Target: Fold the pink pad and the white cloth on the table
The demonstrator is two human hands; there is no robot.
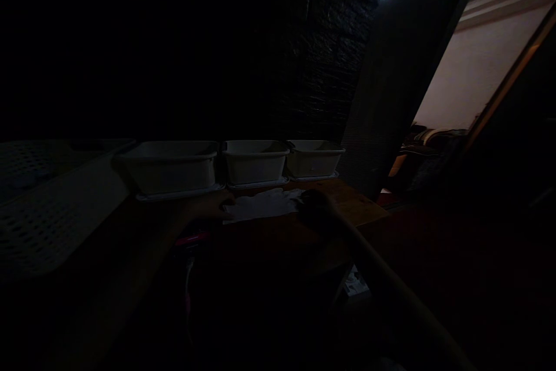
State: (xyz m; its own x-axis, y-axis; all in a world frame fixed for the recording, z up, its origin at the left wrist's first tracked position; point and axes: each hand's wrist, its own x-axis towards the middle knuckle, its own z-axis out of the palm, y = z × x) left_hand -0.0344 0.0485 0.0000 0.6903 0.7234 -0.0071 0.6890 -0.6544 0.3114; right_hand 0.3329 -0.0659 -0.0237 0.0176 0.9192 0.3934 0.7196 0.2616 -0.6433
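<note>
A white cloth-like piece (267,204) lies spread on the wooden table (360,209), in front of the white bins. At its left end is my left hand (212,206), with fingers reaching onto the edge; its grip is too dark to make out. My right hand (319,209) is over the right end of the white piece, and its fingers are lost in shadow. Just below my left hand sits a dark object with a pink edge (193,239), and a pale cable (188,278) hangs down from it.
Three white bins (171,168), (256,162), (313,160) stand in a row on lids along the back. A perforated white basket (65,209) is at the left. Below the table's right part shows a white object (355,283). A lit doorway (469,70) opens at the right.
</note>
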